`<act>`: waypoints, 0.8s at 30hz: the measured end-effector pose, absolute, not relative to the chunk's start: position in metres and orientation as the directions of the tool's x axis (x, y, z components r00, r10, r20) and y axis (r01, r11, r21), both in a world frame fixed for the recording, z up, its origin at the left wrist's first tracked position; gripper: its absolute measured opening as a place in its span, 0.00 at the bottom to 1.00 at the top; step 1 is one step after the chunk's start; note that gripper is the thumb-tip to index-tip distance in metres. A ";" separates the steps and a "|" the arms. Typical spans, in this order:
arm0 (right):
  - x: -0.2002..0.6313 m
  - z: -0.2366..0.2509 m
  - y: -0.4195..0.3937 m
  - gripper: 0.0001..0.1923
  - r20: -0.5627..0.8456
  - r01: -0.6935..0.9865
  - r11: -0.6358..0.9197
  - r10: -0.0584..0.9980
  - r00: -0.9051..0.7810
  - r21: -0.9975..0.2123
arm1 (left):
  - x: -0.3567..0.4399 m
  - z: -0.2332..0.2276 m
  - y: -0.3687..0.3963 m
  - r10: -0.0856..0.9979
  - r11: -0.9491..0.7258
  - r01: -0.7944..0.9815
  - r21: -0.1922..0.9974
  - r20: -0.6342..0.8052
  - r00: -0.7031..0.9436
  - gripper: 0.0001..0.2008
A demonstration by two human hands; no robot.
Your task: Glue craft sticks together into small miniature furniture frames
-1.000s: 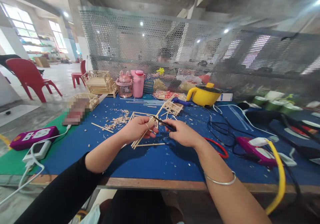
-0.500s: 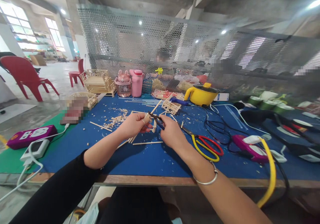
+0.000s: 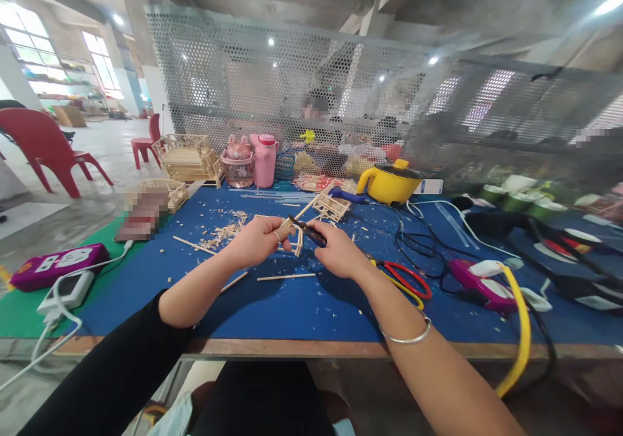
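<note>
My left hand (image 3: 263, 238), over the middle of the blue table, is closed on thin wooden sticks (image 3: 309, 209) that point up and to the right. My right hand (image 3: 338, 248) is closed around dark-handled cutting pliers (image 3: 312, 232), whose jaws are at the sticks beside my left fingers. Whether the jaws are closed is too small to tell. A small stick frame (image 3: 298, 248) shows just below the jaws, partly hidden by my fingers. Red-and-yellow-handled scissors (image 3: 409, 280) lie partly behind my right wrist.
Wood chips (image 3: 226, 231) and loose sticks (image 3: 286, 277) lie about. Behind are a little stick model (image 3: 333, 207), a blue glue gun (image 3: 348, 195), a yellow pot (image 3: 392, 185) and a pink bottle (image 3: 264, 163). Cables and a purple power strip (image 3: 481, 285) lie right; a phone (image 3: 141, 214) lies left.
My right hand has shifted slightly right and its forearm now covers more of the scissors. The sticks in my left hand reach further up and right.
</note>
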State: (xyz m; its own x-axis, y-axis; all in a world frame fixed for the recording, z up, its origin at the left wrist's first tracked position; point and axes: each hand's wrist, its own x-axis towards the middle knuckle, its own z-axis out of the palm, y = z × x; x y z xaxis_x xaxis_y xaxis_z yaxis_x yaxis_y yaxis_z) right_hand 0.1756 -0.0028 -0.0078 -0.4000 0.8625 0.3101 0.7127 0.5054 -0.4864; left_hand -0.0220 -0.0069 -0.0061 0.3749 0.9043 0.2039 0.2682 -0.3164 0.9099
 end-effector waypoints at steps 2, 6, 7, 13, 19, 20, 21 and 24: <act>0.178 -0.007 -0.002 0.22 0.258 0.691 0.502 0.864 -0.433 -0.521 | -0.022 -0.005 -0.008 0.905 -0.297 0.286 0.911 0.173 0.388 0.19; 0.177 -0.012 -0.001 0.19 0.281 0.648 0.525 0.849 -0.448 -0.551 | -0.019 -0.005 -0.010 0.896 -0.246 0.193 0.950 0.146 0.419 0.18; 0.175 -0.013 -0.002 0.18 0.299 0.640 0.536 0.842 -0.448 -0.550 | -0.018 -0.005 -0.010 0.895 -0.234 0.161 0.959 0.148 0.421 0.18; 0.160 -0.017 -0.005 0.18 0.490 0.795 0.496 0.820 -0.297 -0.348 | -0.013 -0.008 -0.008 0.954 -0.149 0.164 0.975 0.097 0.284 0.15; 0.156 -0.012 0.000 0.19 0.631 0.843 0.455 0.752 -0.192 -0.286 | -0.006 0.000 -0.012 0.965 -0.022 -0.105 0.994 0.049 0.259 0.12; 0.159 -0.010 0.003 0.19 0.598 0.807 0.456 0.785 -0.164 -0.376 | -0.006 0.000 -0.012 0.958 -0.008 -0.142 0.990 0.048 0.282 0.11; 0.163 -0.008 0.005 0.18 0.560 0.765 0.440 0.819 -0.127 -0.470 | -0.006 0.000 -0.012 0.950 0.011 -0.171 0.985 0.043 0.308 0.10; 0.185 -0.002 0.013 0.17 0.466 0.675 0.351 0.885 -0.013 -0.649 | -0.008 -0.002 -0.013 0.936 0.056 -0.219 0.974 0.025 0.352 0.07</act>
